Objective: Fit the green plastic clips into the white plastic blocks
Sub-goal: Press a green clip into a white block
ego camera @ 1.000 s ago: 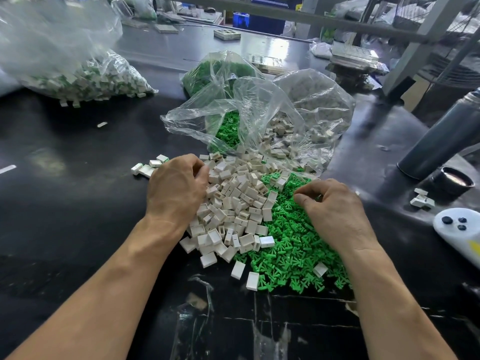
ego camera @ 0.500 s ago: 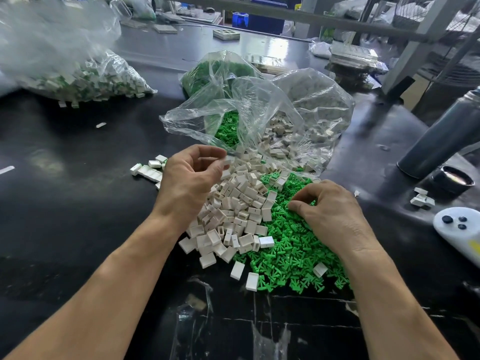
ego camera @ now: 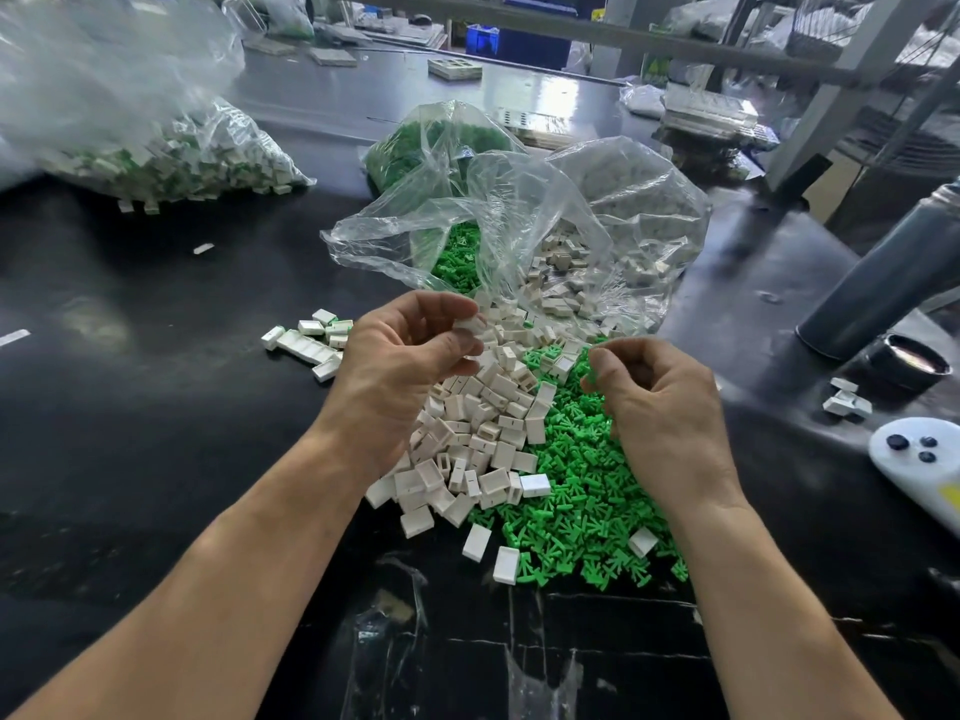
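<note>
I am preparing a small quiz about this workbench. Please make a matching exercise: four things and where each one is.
Things:
1. left hand
2. right hand
3. grey bottle
4. white controller

Places or states:
A. at the right edge, near side
B. holds a white block
C. pinches a green clip
D. stands at far right

Pairs: 1-B, 2-C, 3-D, 4-A

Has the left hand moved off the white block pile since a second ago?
Yes. The left hand has lifted off the pile of white plastic blocks toward the clear plastic bag, pinching one block.
</note>
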Demonstrator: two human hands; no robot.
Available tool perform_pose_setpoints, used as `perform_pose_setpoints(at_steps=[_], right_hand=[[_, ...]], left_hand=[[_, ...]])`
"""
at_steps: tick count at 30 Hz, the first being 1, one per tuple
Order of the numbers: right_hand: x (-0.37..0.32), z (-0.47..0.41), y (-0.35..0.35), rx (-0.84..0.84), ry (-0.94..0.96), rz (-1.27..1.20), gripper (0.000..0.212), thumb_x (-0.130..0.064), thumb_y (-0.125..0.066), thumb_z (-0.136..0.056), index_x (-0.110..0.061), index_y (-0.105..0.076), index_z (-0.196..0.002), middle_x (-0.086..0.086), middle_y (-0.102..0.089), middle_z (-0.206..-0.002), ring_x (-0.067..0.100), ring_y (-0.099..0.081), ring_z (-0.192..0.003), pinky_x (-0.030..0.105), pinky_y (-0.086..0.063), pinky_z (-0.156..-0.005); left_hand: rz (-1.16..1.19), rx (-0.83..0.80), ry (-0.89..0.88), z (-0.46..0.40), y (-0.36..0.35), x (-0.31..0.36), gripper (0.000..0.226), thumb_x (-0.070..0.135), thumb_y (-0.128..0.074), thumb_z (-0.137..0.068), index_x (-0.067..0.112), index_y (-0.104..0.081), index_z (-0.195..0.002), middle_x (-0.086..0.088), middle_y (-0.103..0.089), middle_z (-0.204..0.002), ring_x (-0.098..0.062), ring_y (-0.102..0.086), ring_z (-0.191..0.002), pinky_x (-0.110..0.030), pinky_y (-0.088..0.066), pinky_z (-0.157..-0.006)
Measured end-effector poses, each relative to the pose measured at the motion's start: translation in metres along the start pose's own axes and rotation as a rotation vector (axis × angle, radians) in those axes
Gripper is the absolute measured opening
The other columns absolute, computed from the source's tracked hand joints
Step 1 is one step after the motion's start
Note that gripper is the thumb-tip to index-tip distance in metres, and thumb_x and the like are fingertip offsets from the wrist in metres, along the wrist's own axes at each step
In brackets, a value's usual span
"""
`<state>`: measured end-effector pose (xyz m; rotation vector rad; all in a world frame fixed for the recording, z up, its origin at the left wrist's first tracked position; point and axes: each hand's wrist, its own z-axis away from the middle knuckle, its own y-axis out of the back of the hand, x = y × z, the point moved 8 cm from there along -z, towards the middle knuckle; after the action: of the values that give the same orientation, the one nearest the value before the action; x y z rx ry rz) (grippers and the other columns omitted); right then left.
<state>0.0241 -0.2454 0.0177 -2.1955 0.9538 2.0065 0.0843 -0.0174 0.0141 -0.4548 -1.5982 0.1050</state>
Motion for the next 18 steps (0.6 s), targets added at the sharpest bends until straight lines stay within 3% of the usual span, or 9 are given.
perform_pose_setpoints(at_steps=[4,9,13,18], right_hand=[[-0.003,0.004,-0.01,-0.095,-0.005,-0.188,0.012,-0.017,-0.07,-0.098,-0.026,-0.074,-0.105,-0.007,-0.077,-0.086,0.004,-0.067,-0.064,0.017,-0.054,-0.059],[-0.012,0.007,-0.023,-0.169,0.001,-0.402,0.02,-0.001,-0.07,-0.093,-0.018,-0.077,-0.102,0.002,-0.079,-0.092,0.013,-0.073,-0.076,0.023,-0.061,-0.07],[-0.013,0.009,-0.029,-0.204,-0.068,-0.63,0.012,-0.01,-0.075,-0.083,-0.018,-0.081,-0.09,0.011,-0.077,-0.09,0.017,-0.072,-0.076,0.027,-0.061,-0.07],[-0.012,0.011,-0.033,-0.249,-0.132,-0.772,0.014,-0.015,-0.075,-0.08,-0.019,-0.081,-0.092,0.016,-0.076,-0.095,0.019,-0.07,-0.072,0.028,-0.06,-0.059]], left_hand=[[0.066,-0.021,0.005,0.0,-0.005,-0.002,0.025,0.005,-0.075,-0.072,0.008,-0.07,-0.096,-0.02,-0.073,-0.102,-0.027,-0.073,-0.09,-0.032,-0.061,-0.08],[0.041,-0.058,-0.007,0.001,-0.012,-0.005,0.026,0.004,-0.075,-0.075,0.004,-0.067,-0.099,-0.028,-0.073,-0.109,-0.032,-0.075,-0.092,-0.033,-0.061,-0.08],[-0.008,-0.084,-0.009,0.003,-0.018,-0.007,0.023,0.007,-0.077,-0.075,0.007,-0.069,-0.096,-0.025,-0.074,-0.106,-0.033,-0.074,-0.093,-0.034,-0.061,-0.08],[-0.082,-0.132,-0.014,0.008,-0.025,-0.006,0.022,0.011,-0.079,-0.073,0.012,-0.071,-0.094,-0.017,-0.076,-0.102,-0.027,-0.073,-0.089,-0.035,-0.062,-0.083]])
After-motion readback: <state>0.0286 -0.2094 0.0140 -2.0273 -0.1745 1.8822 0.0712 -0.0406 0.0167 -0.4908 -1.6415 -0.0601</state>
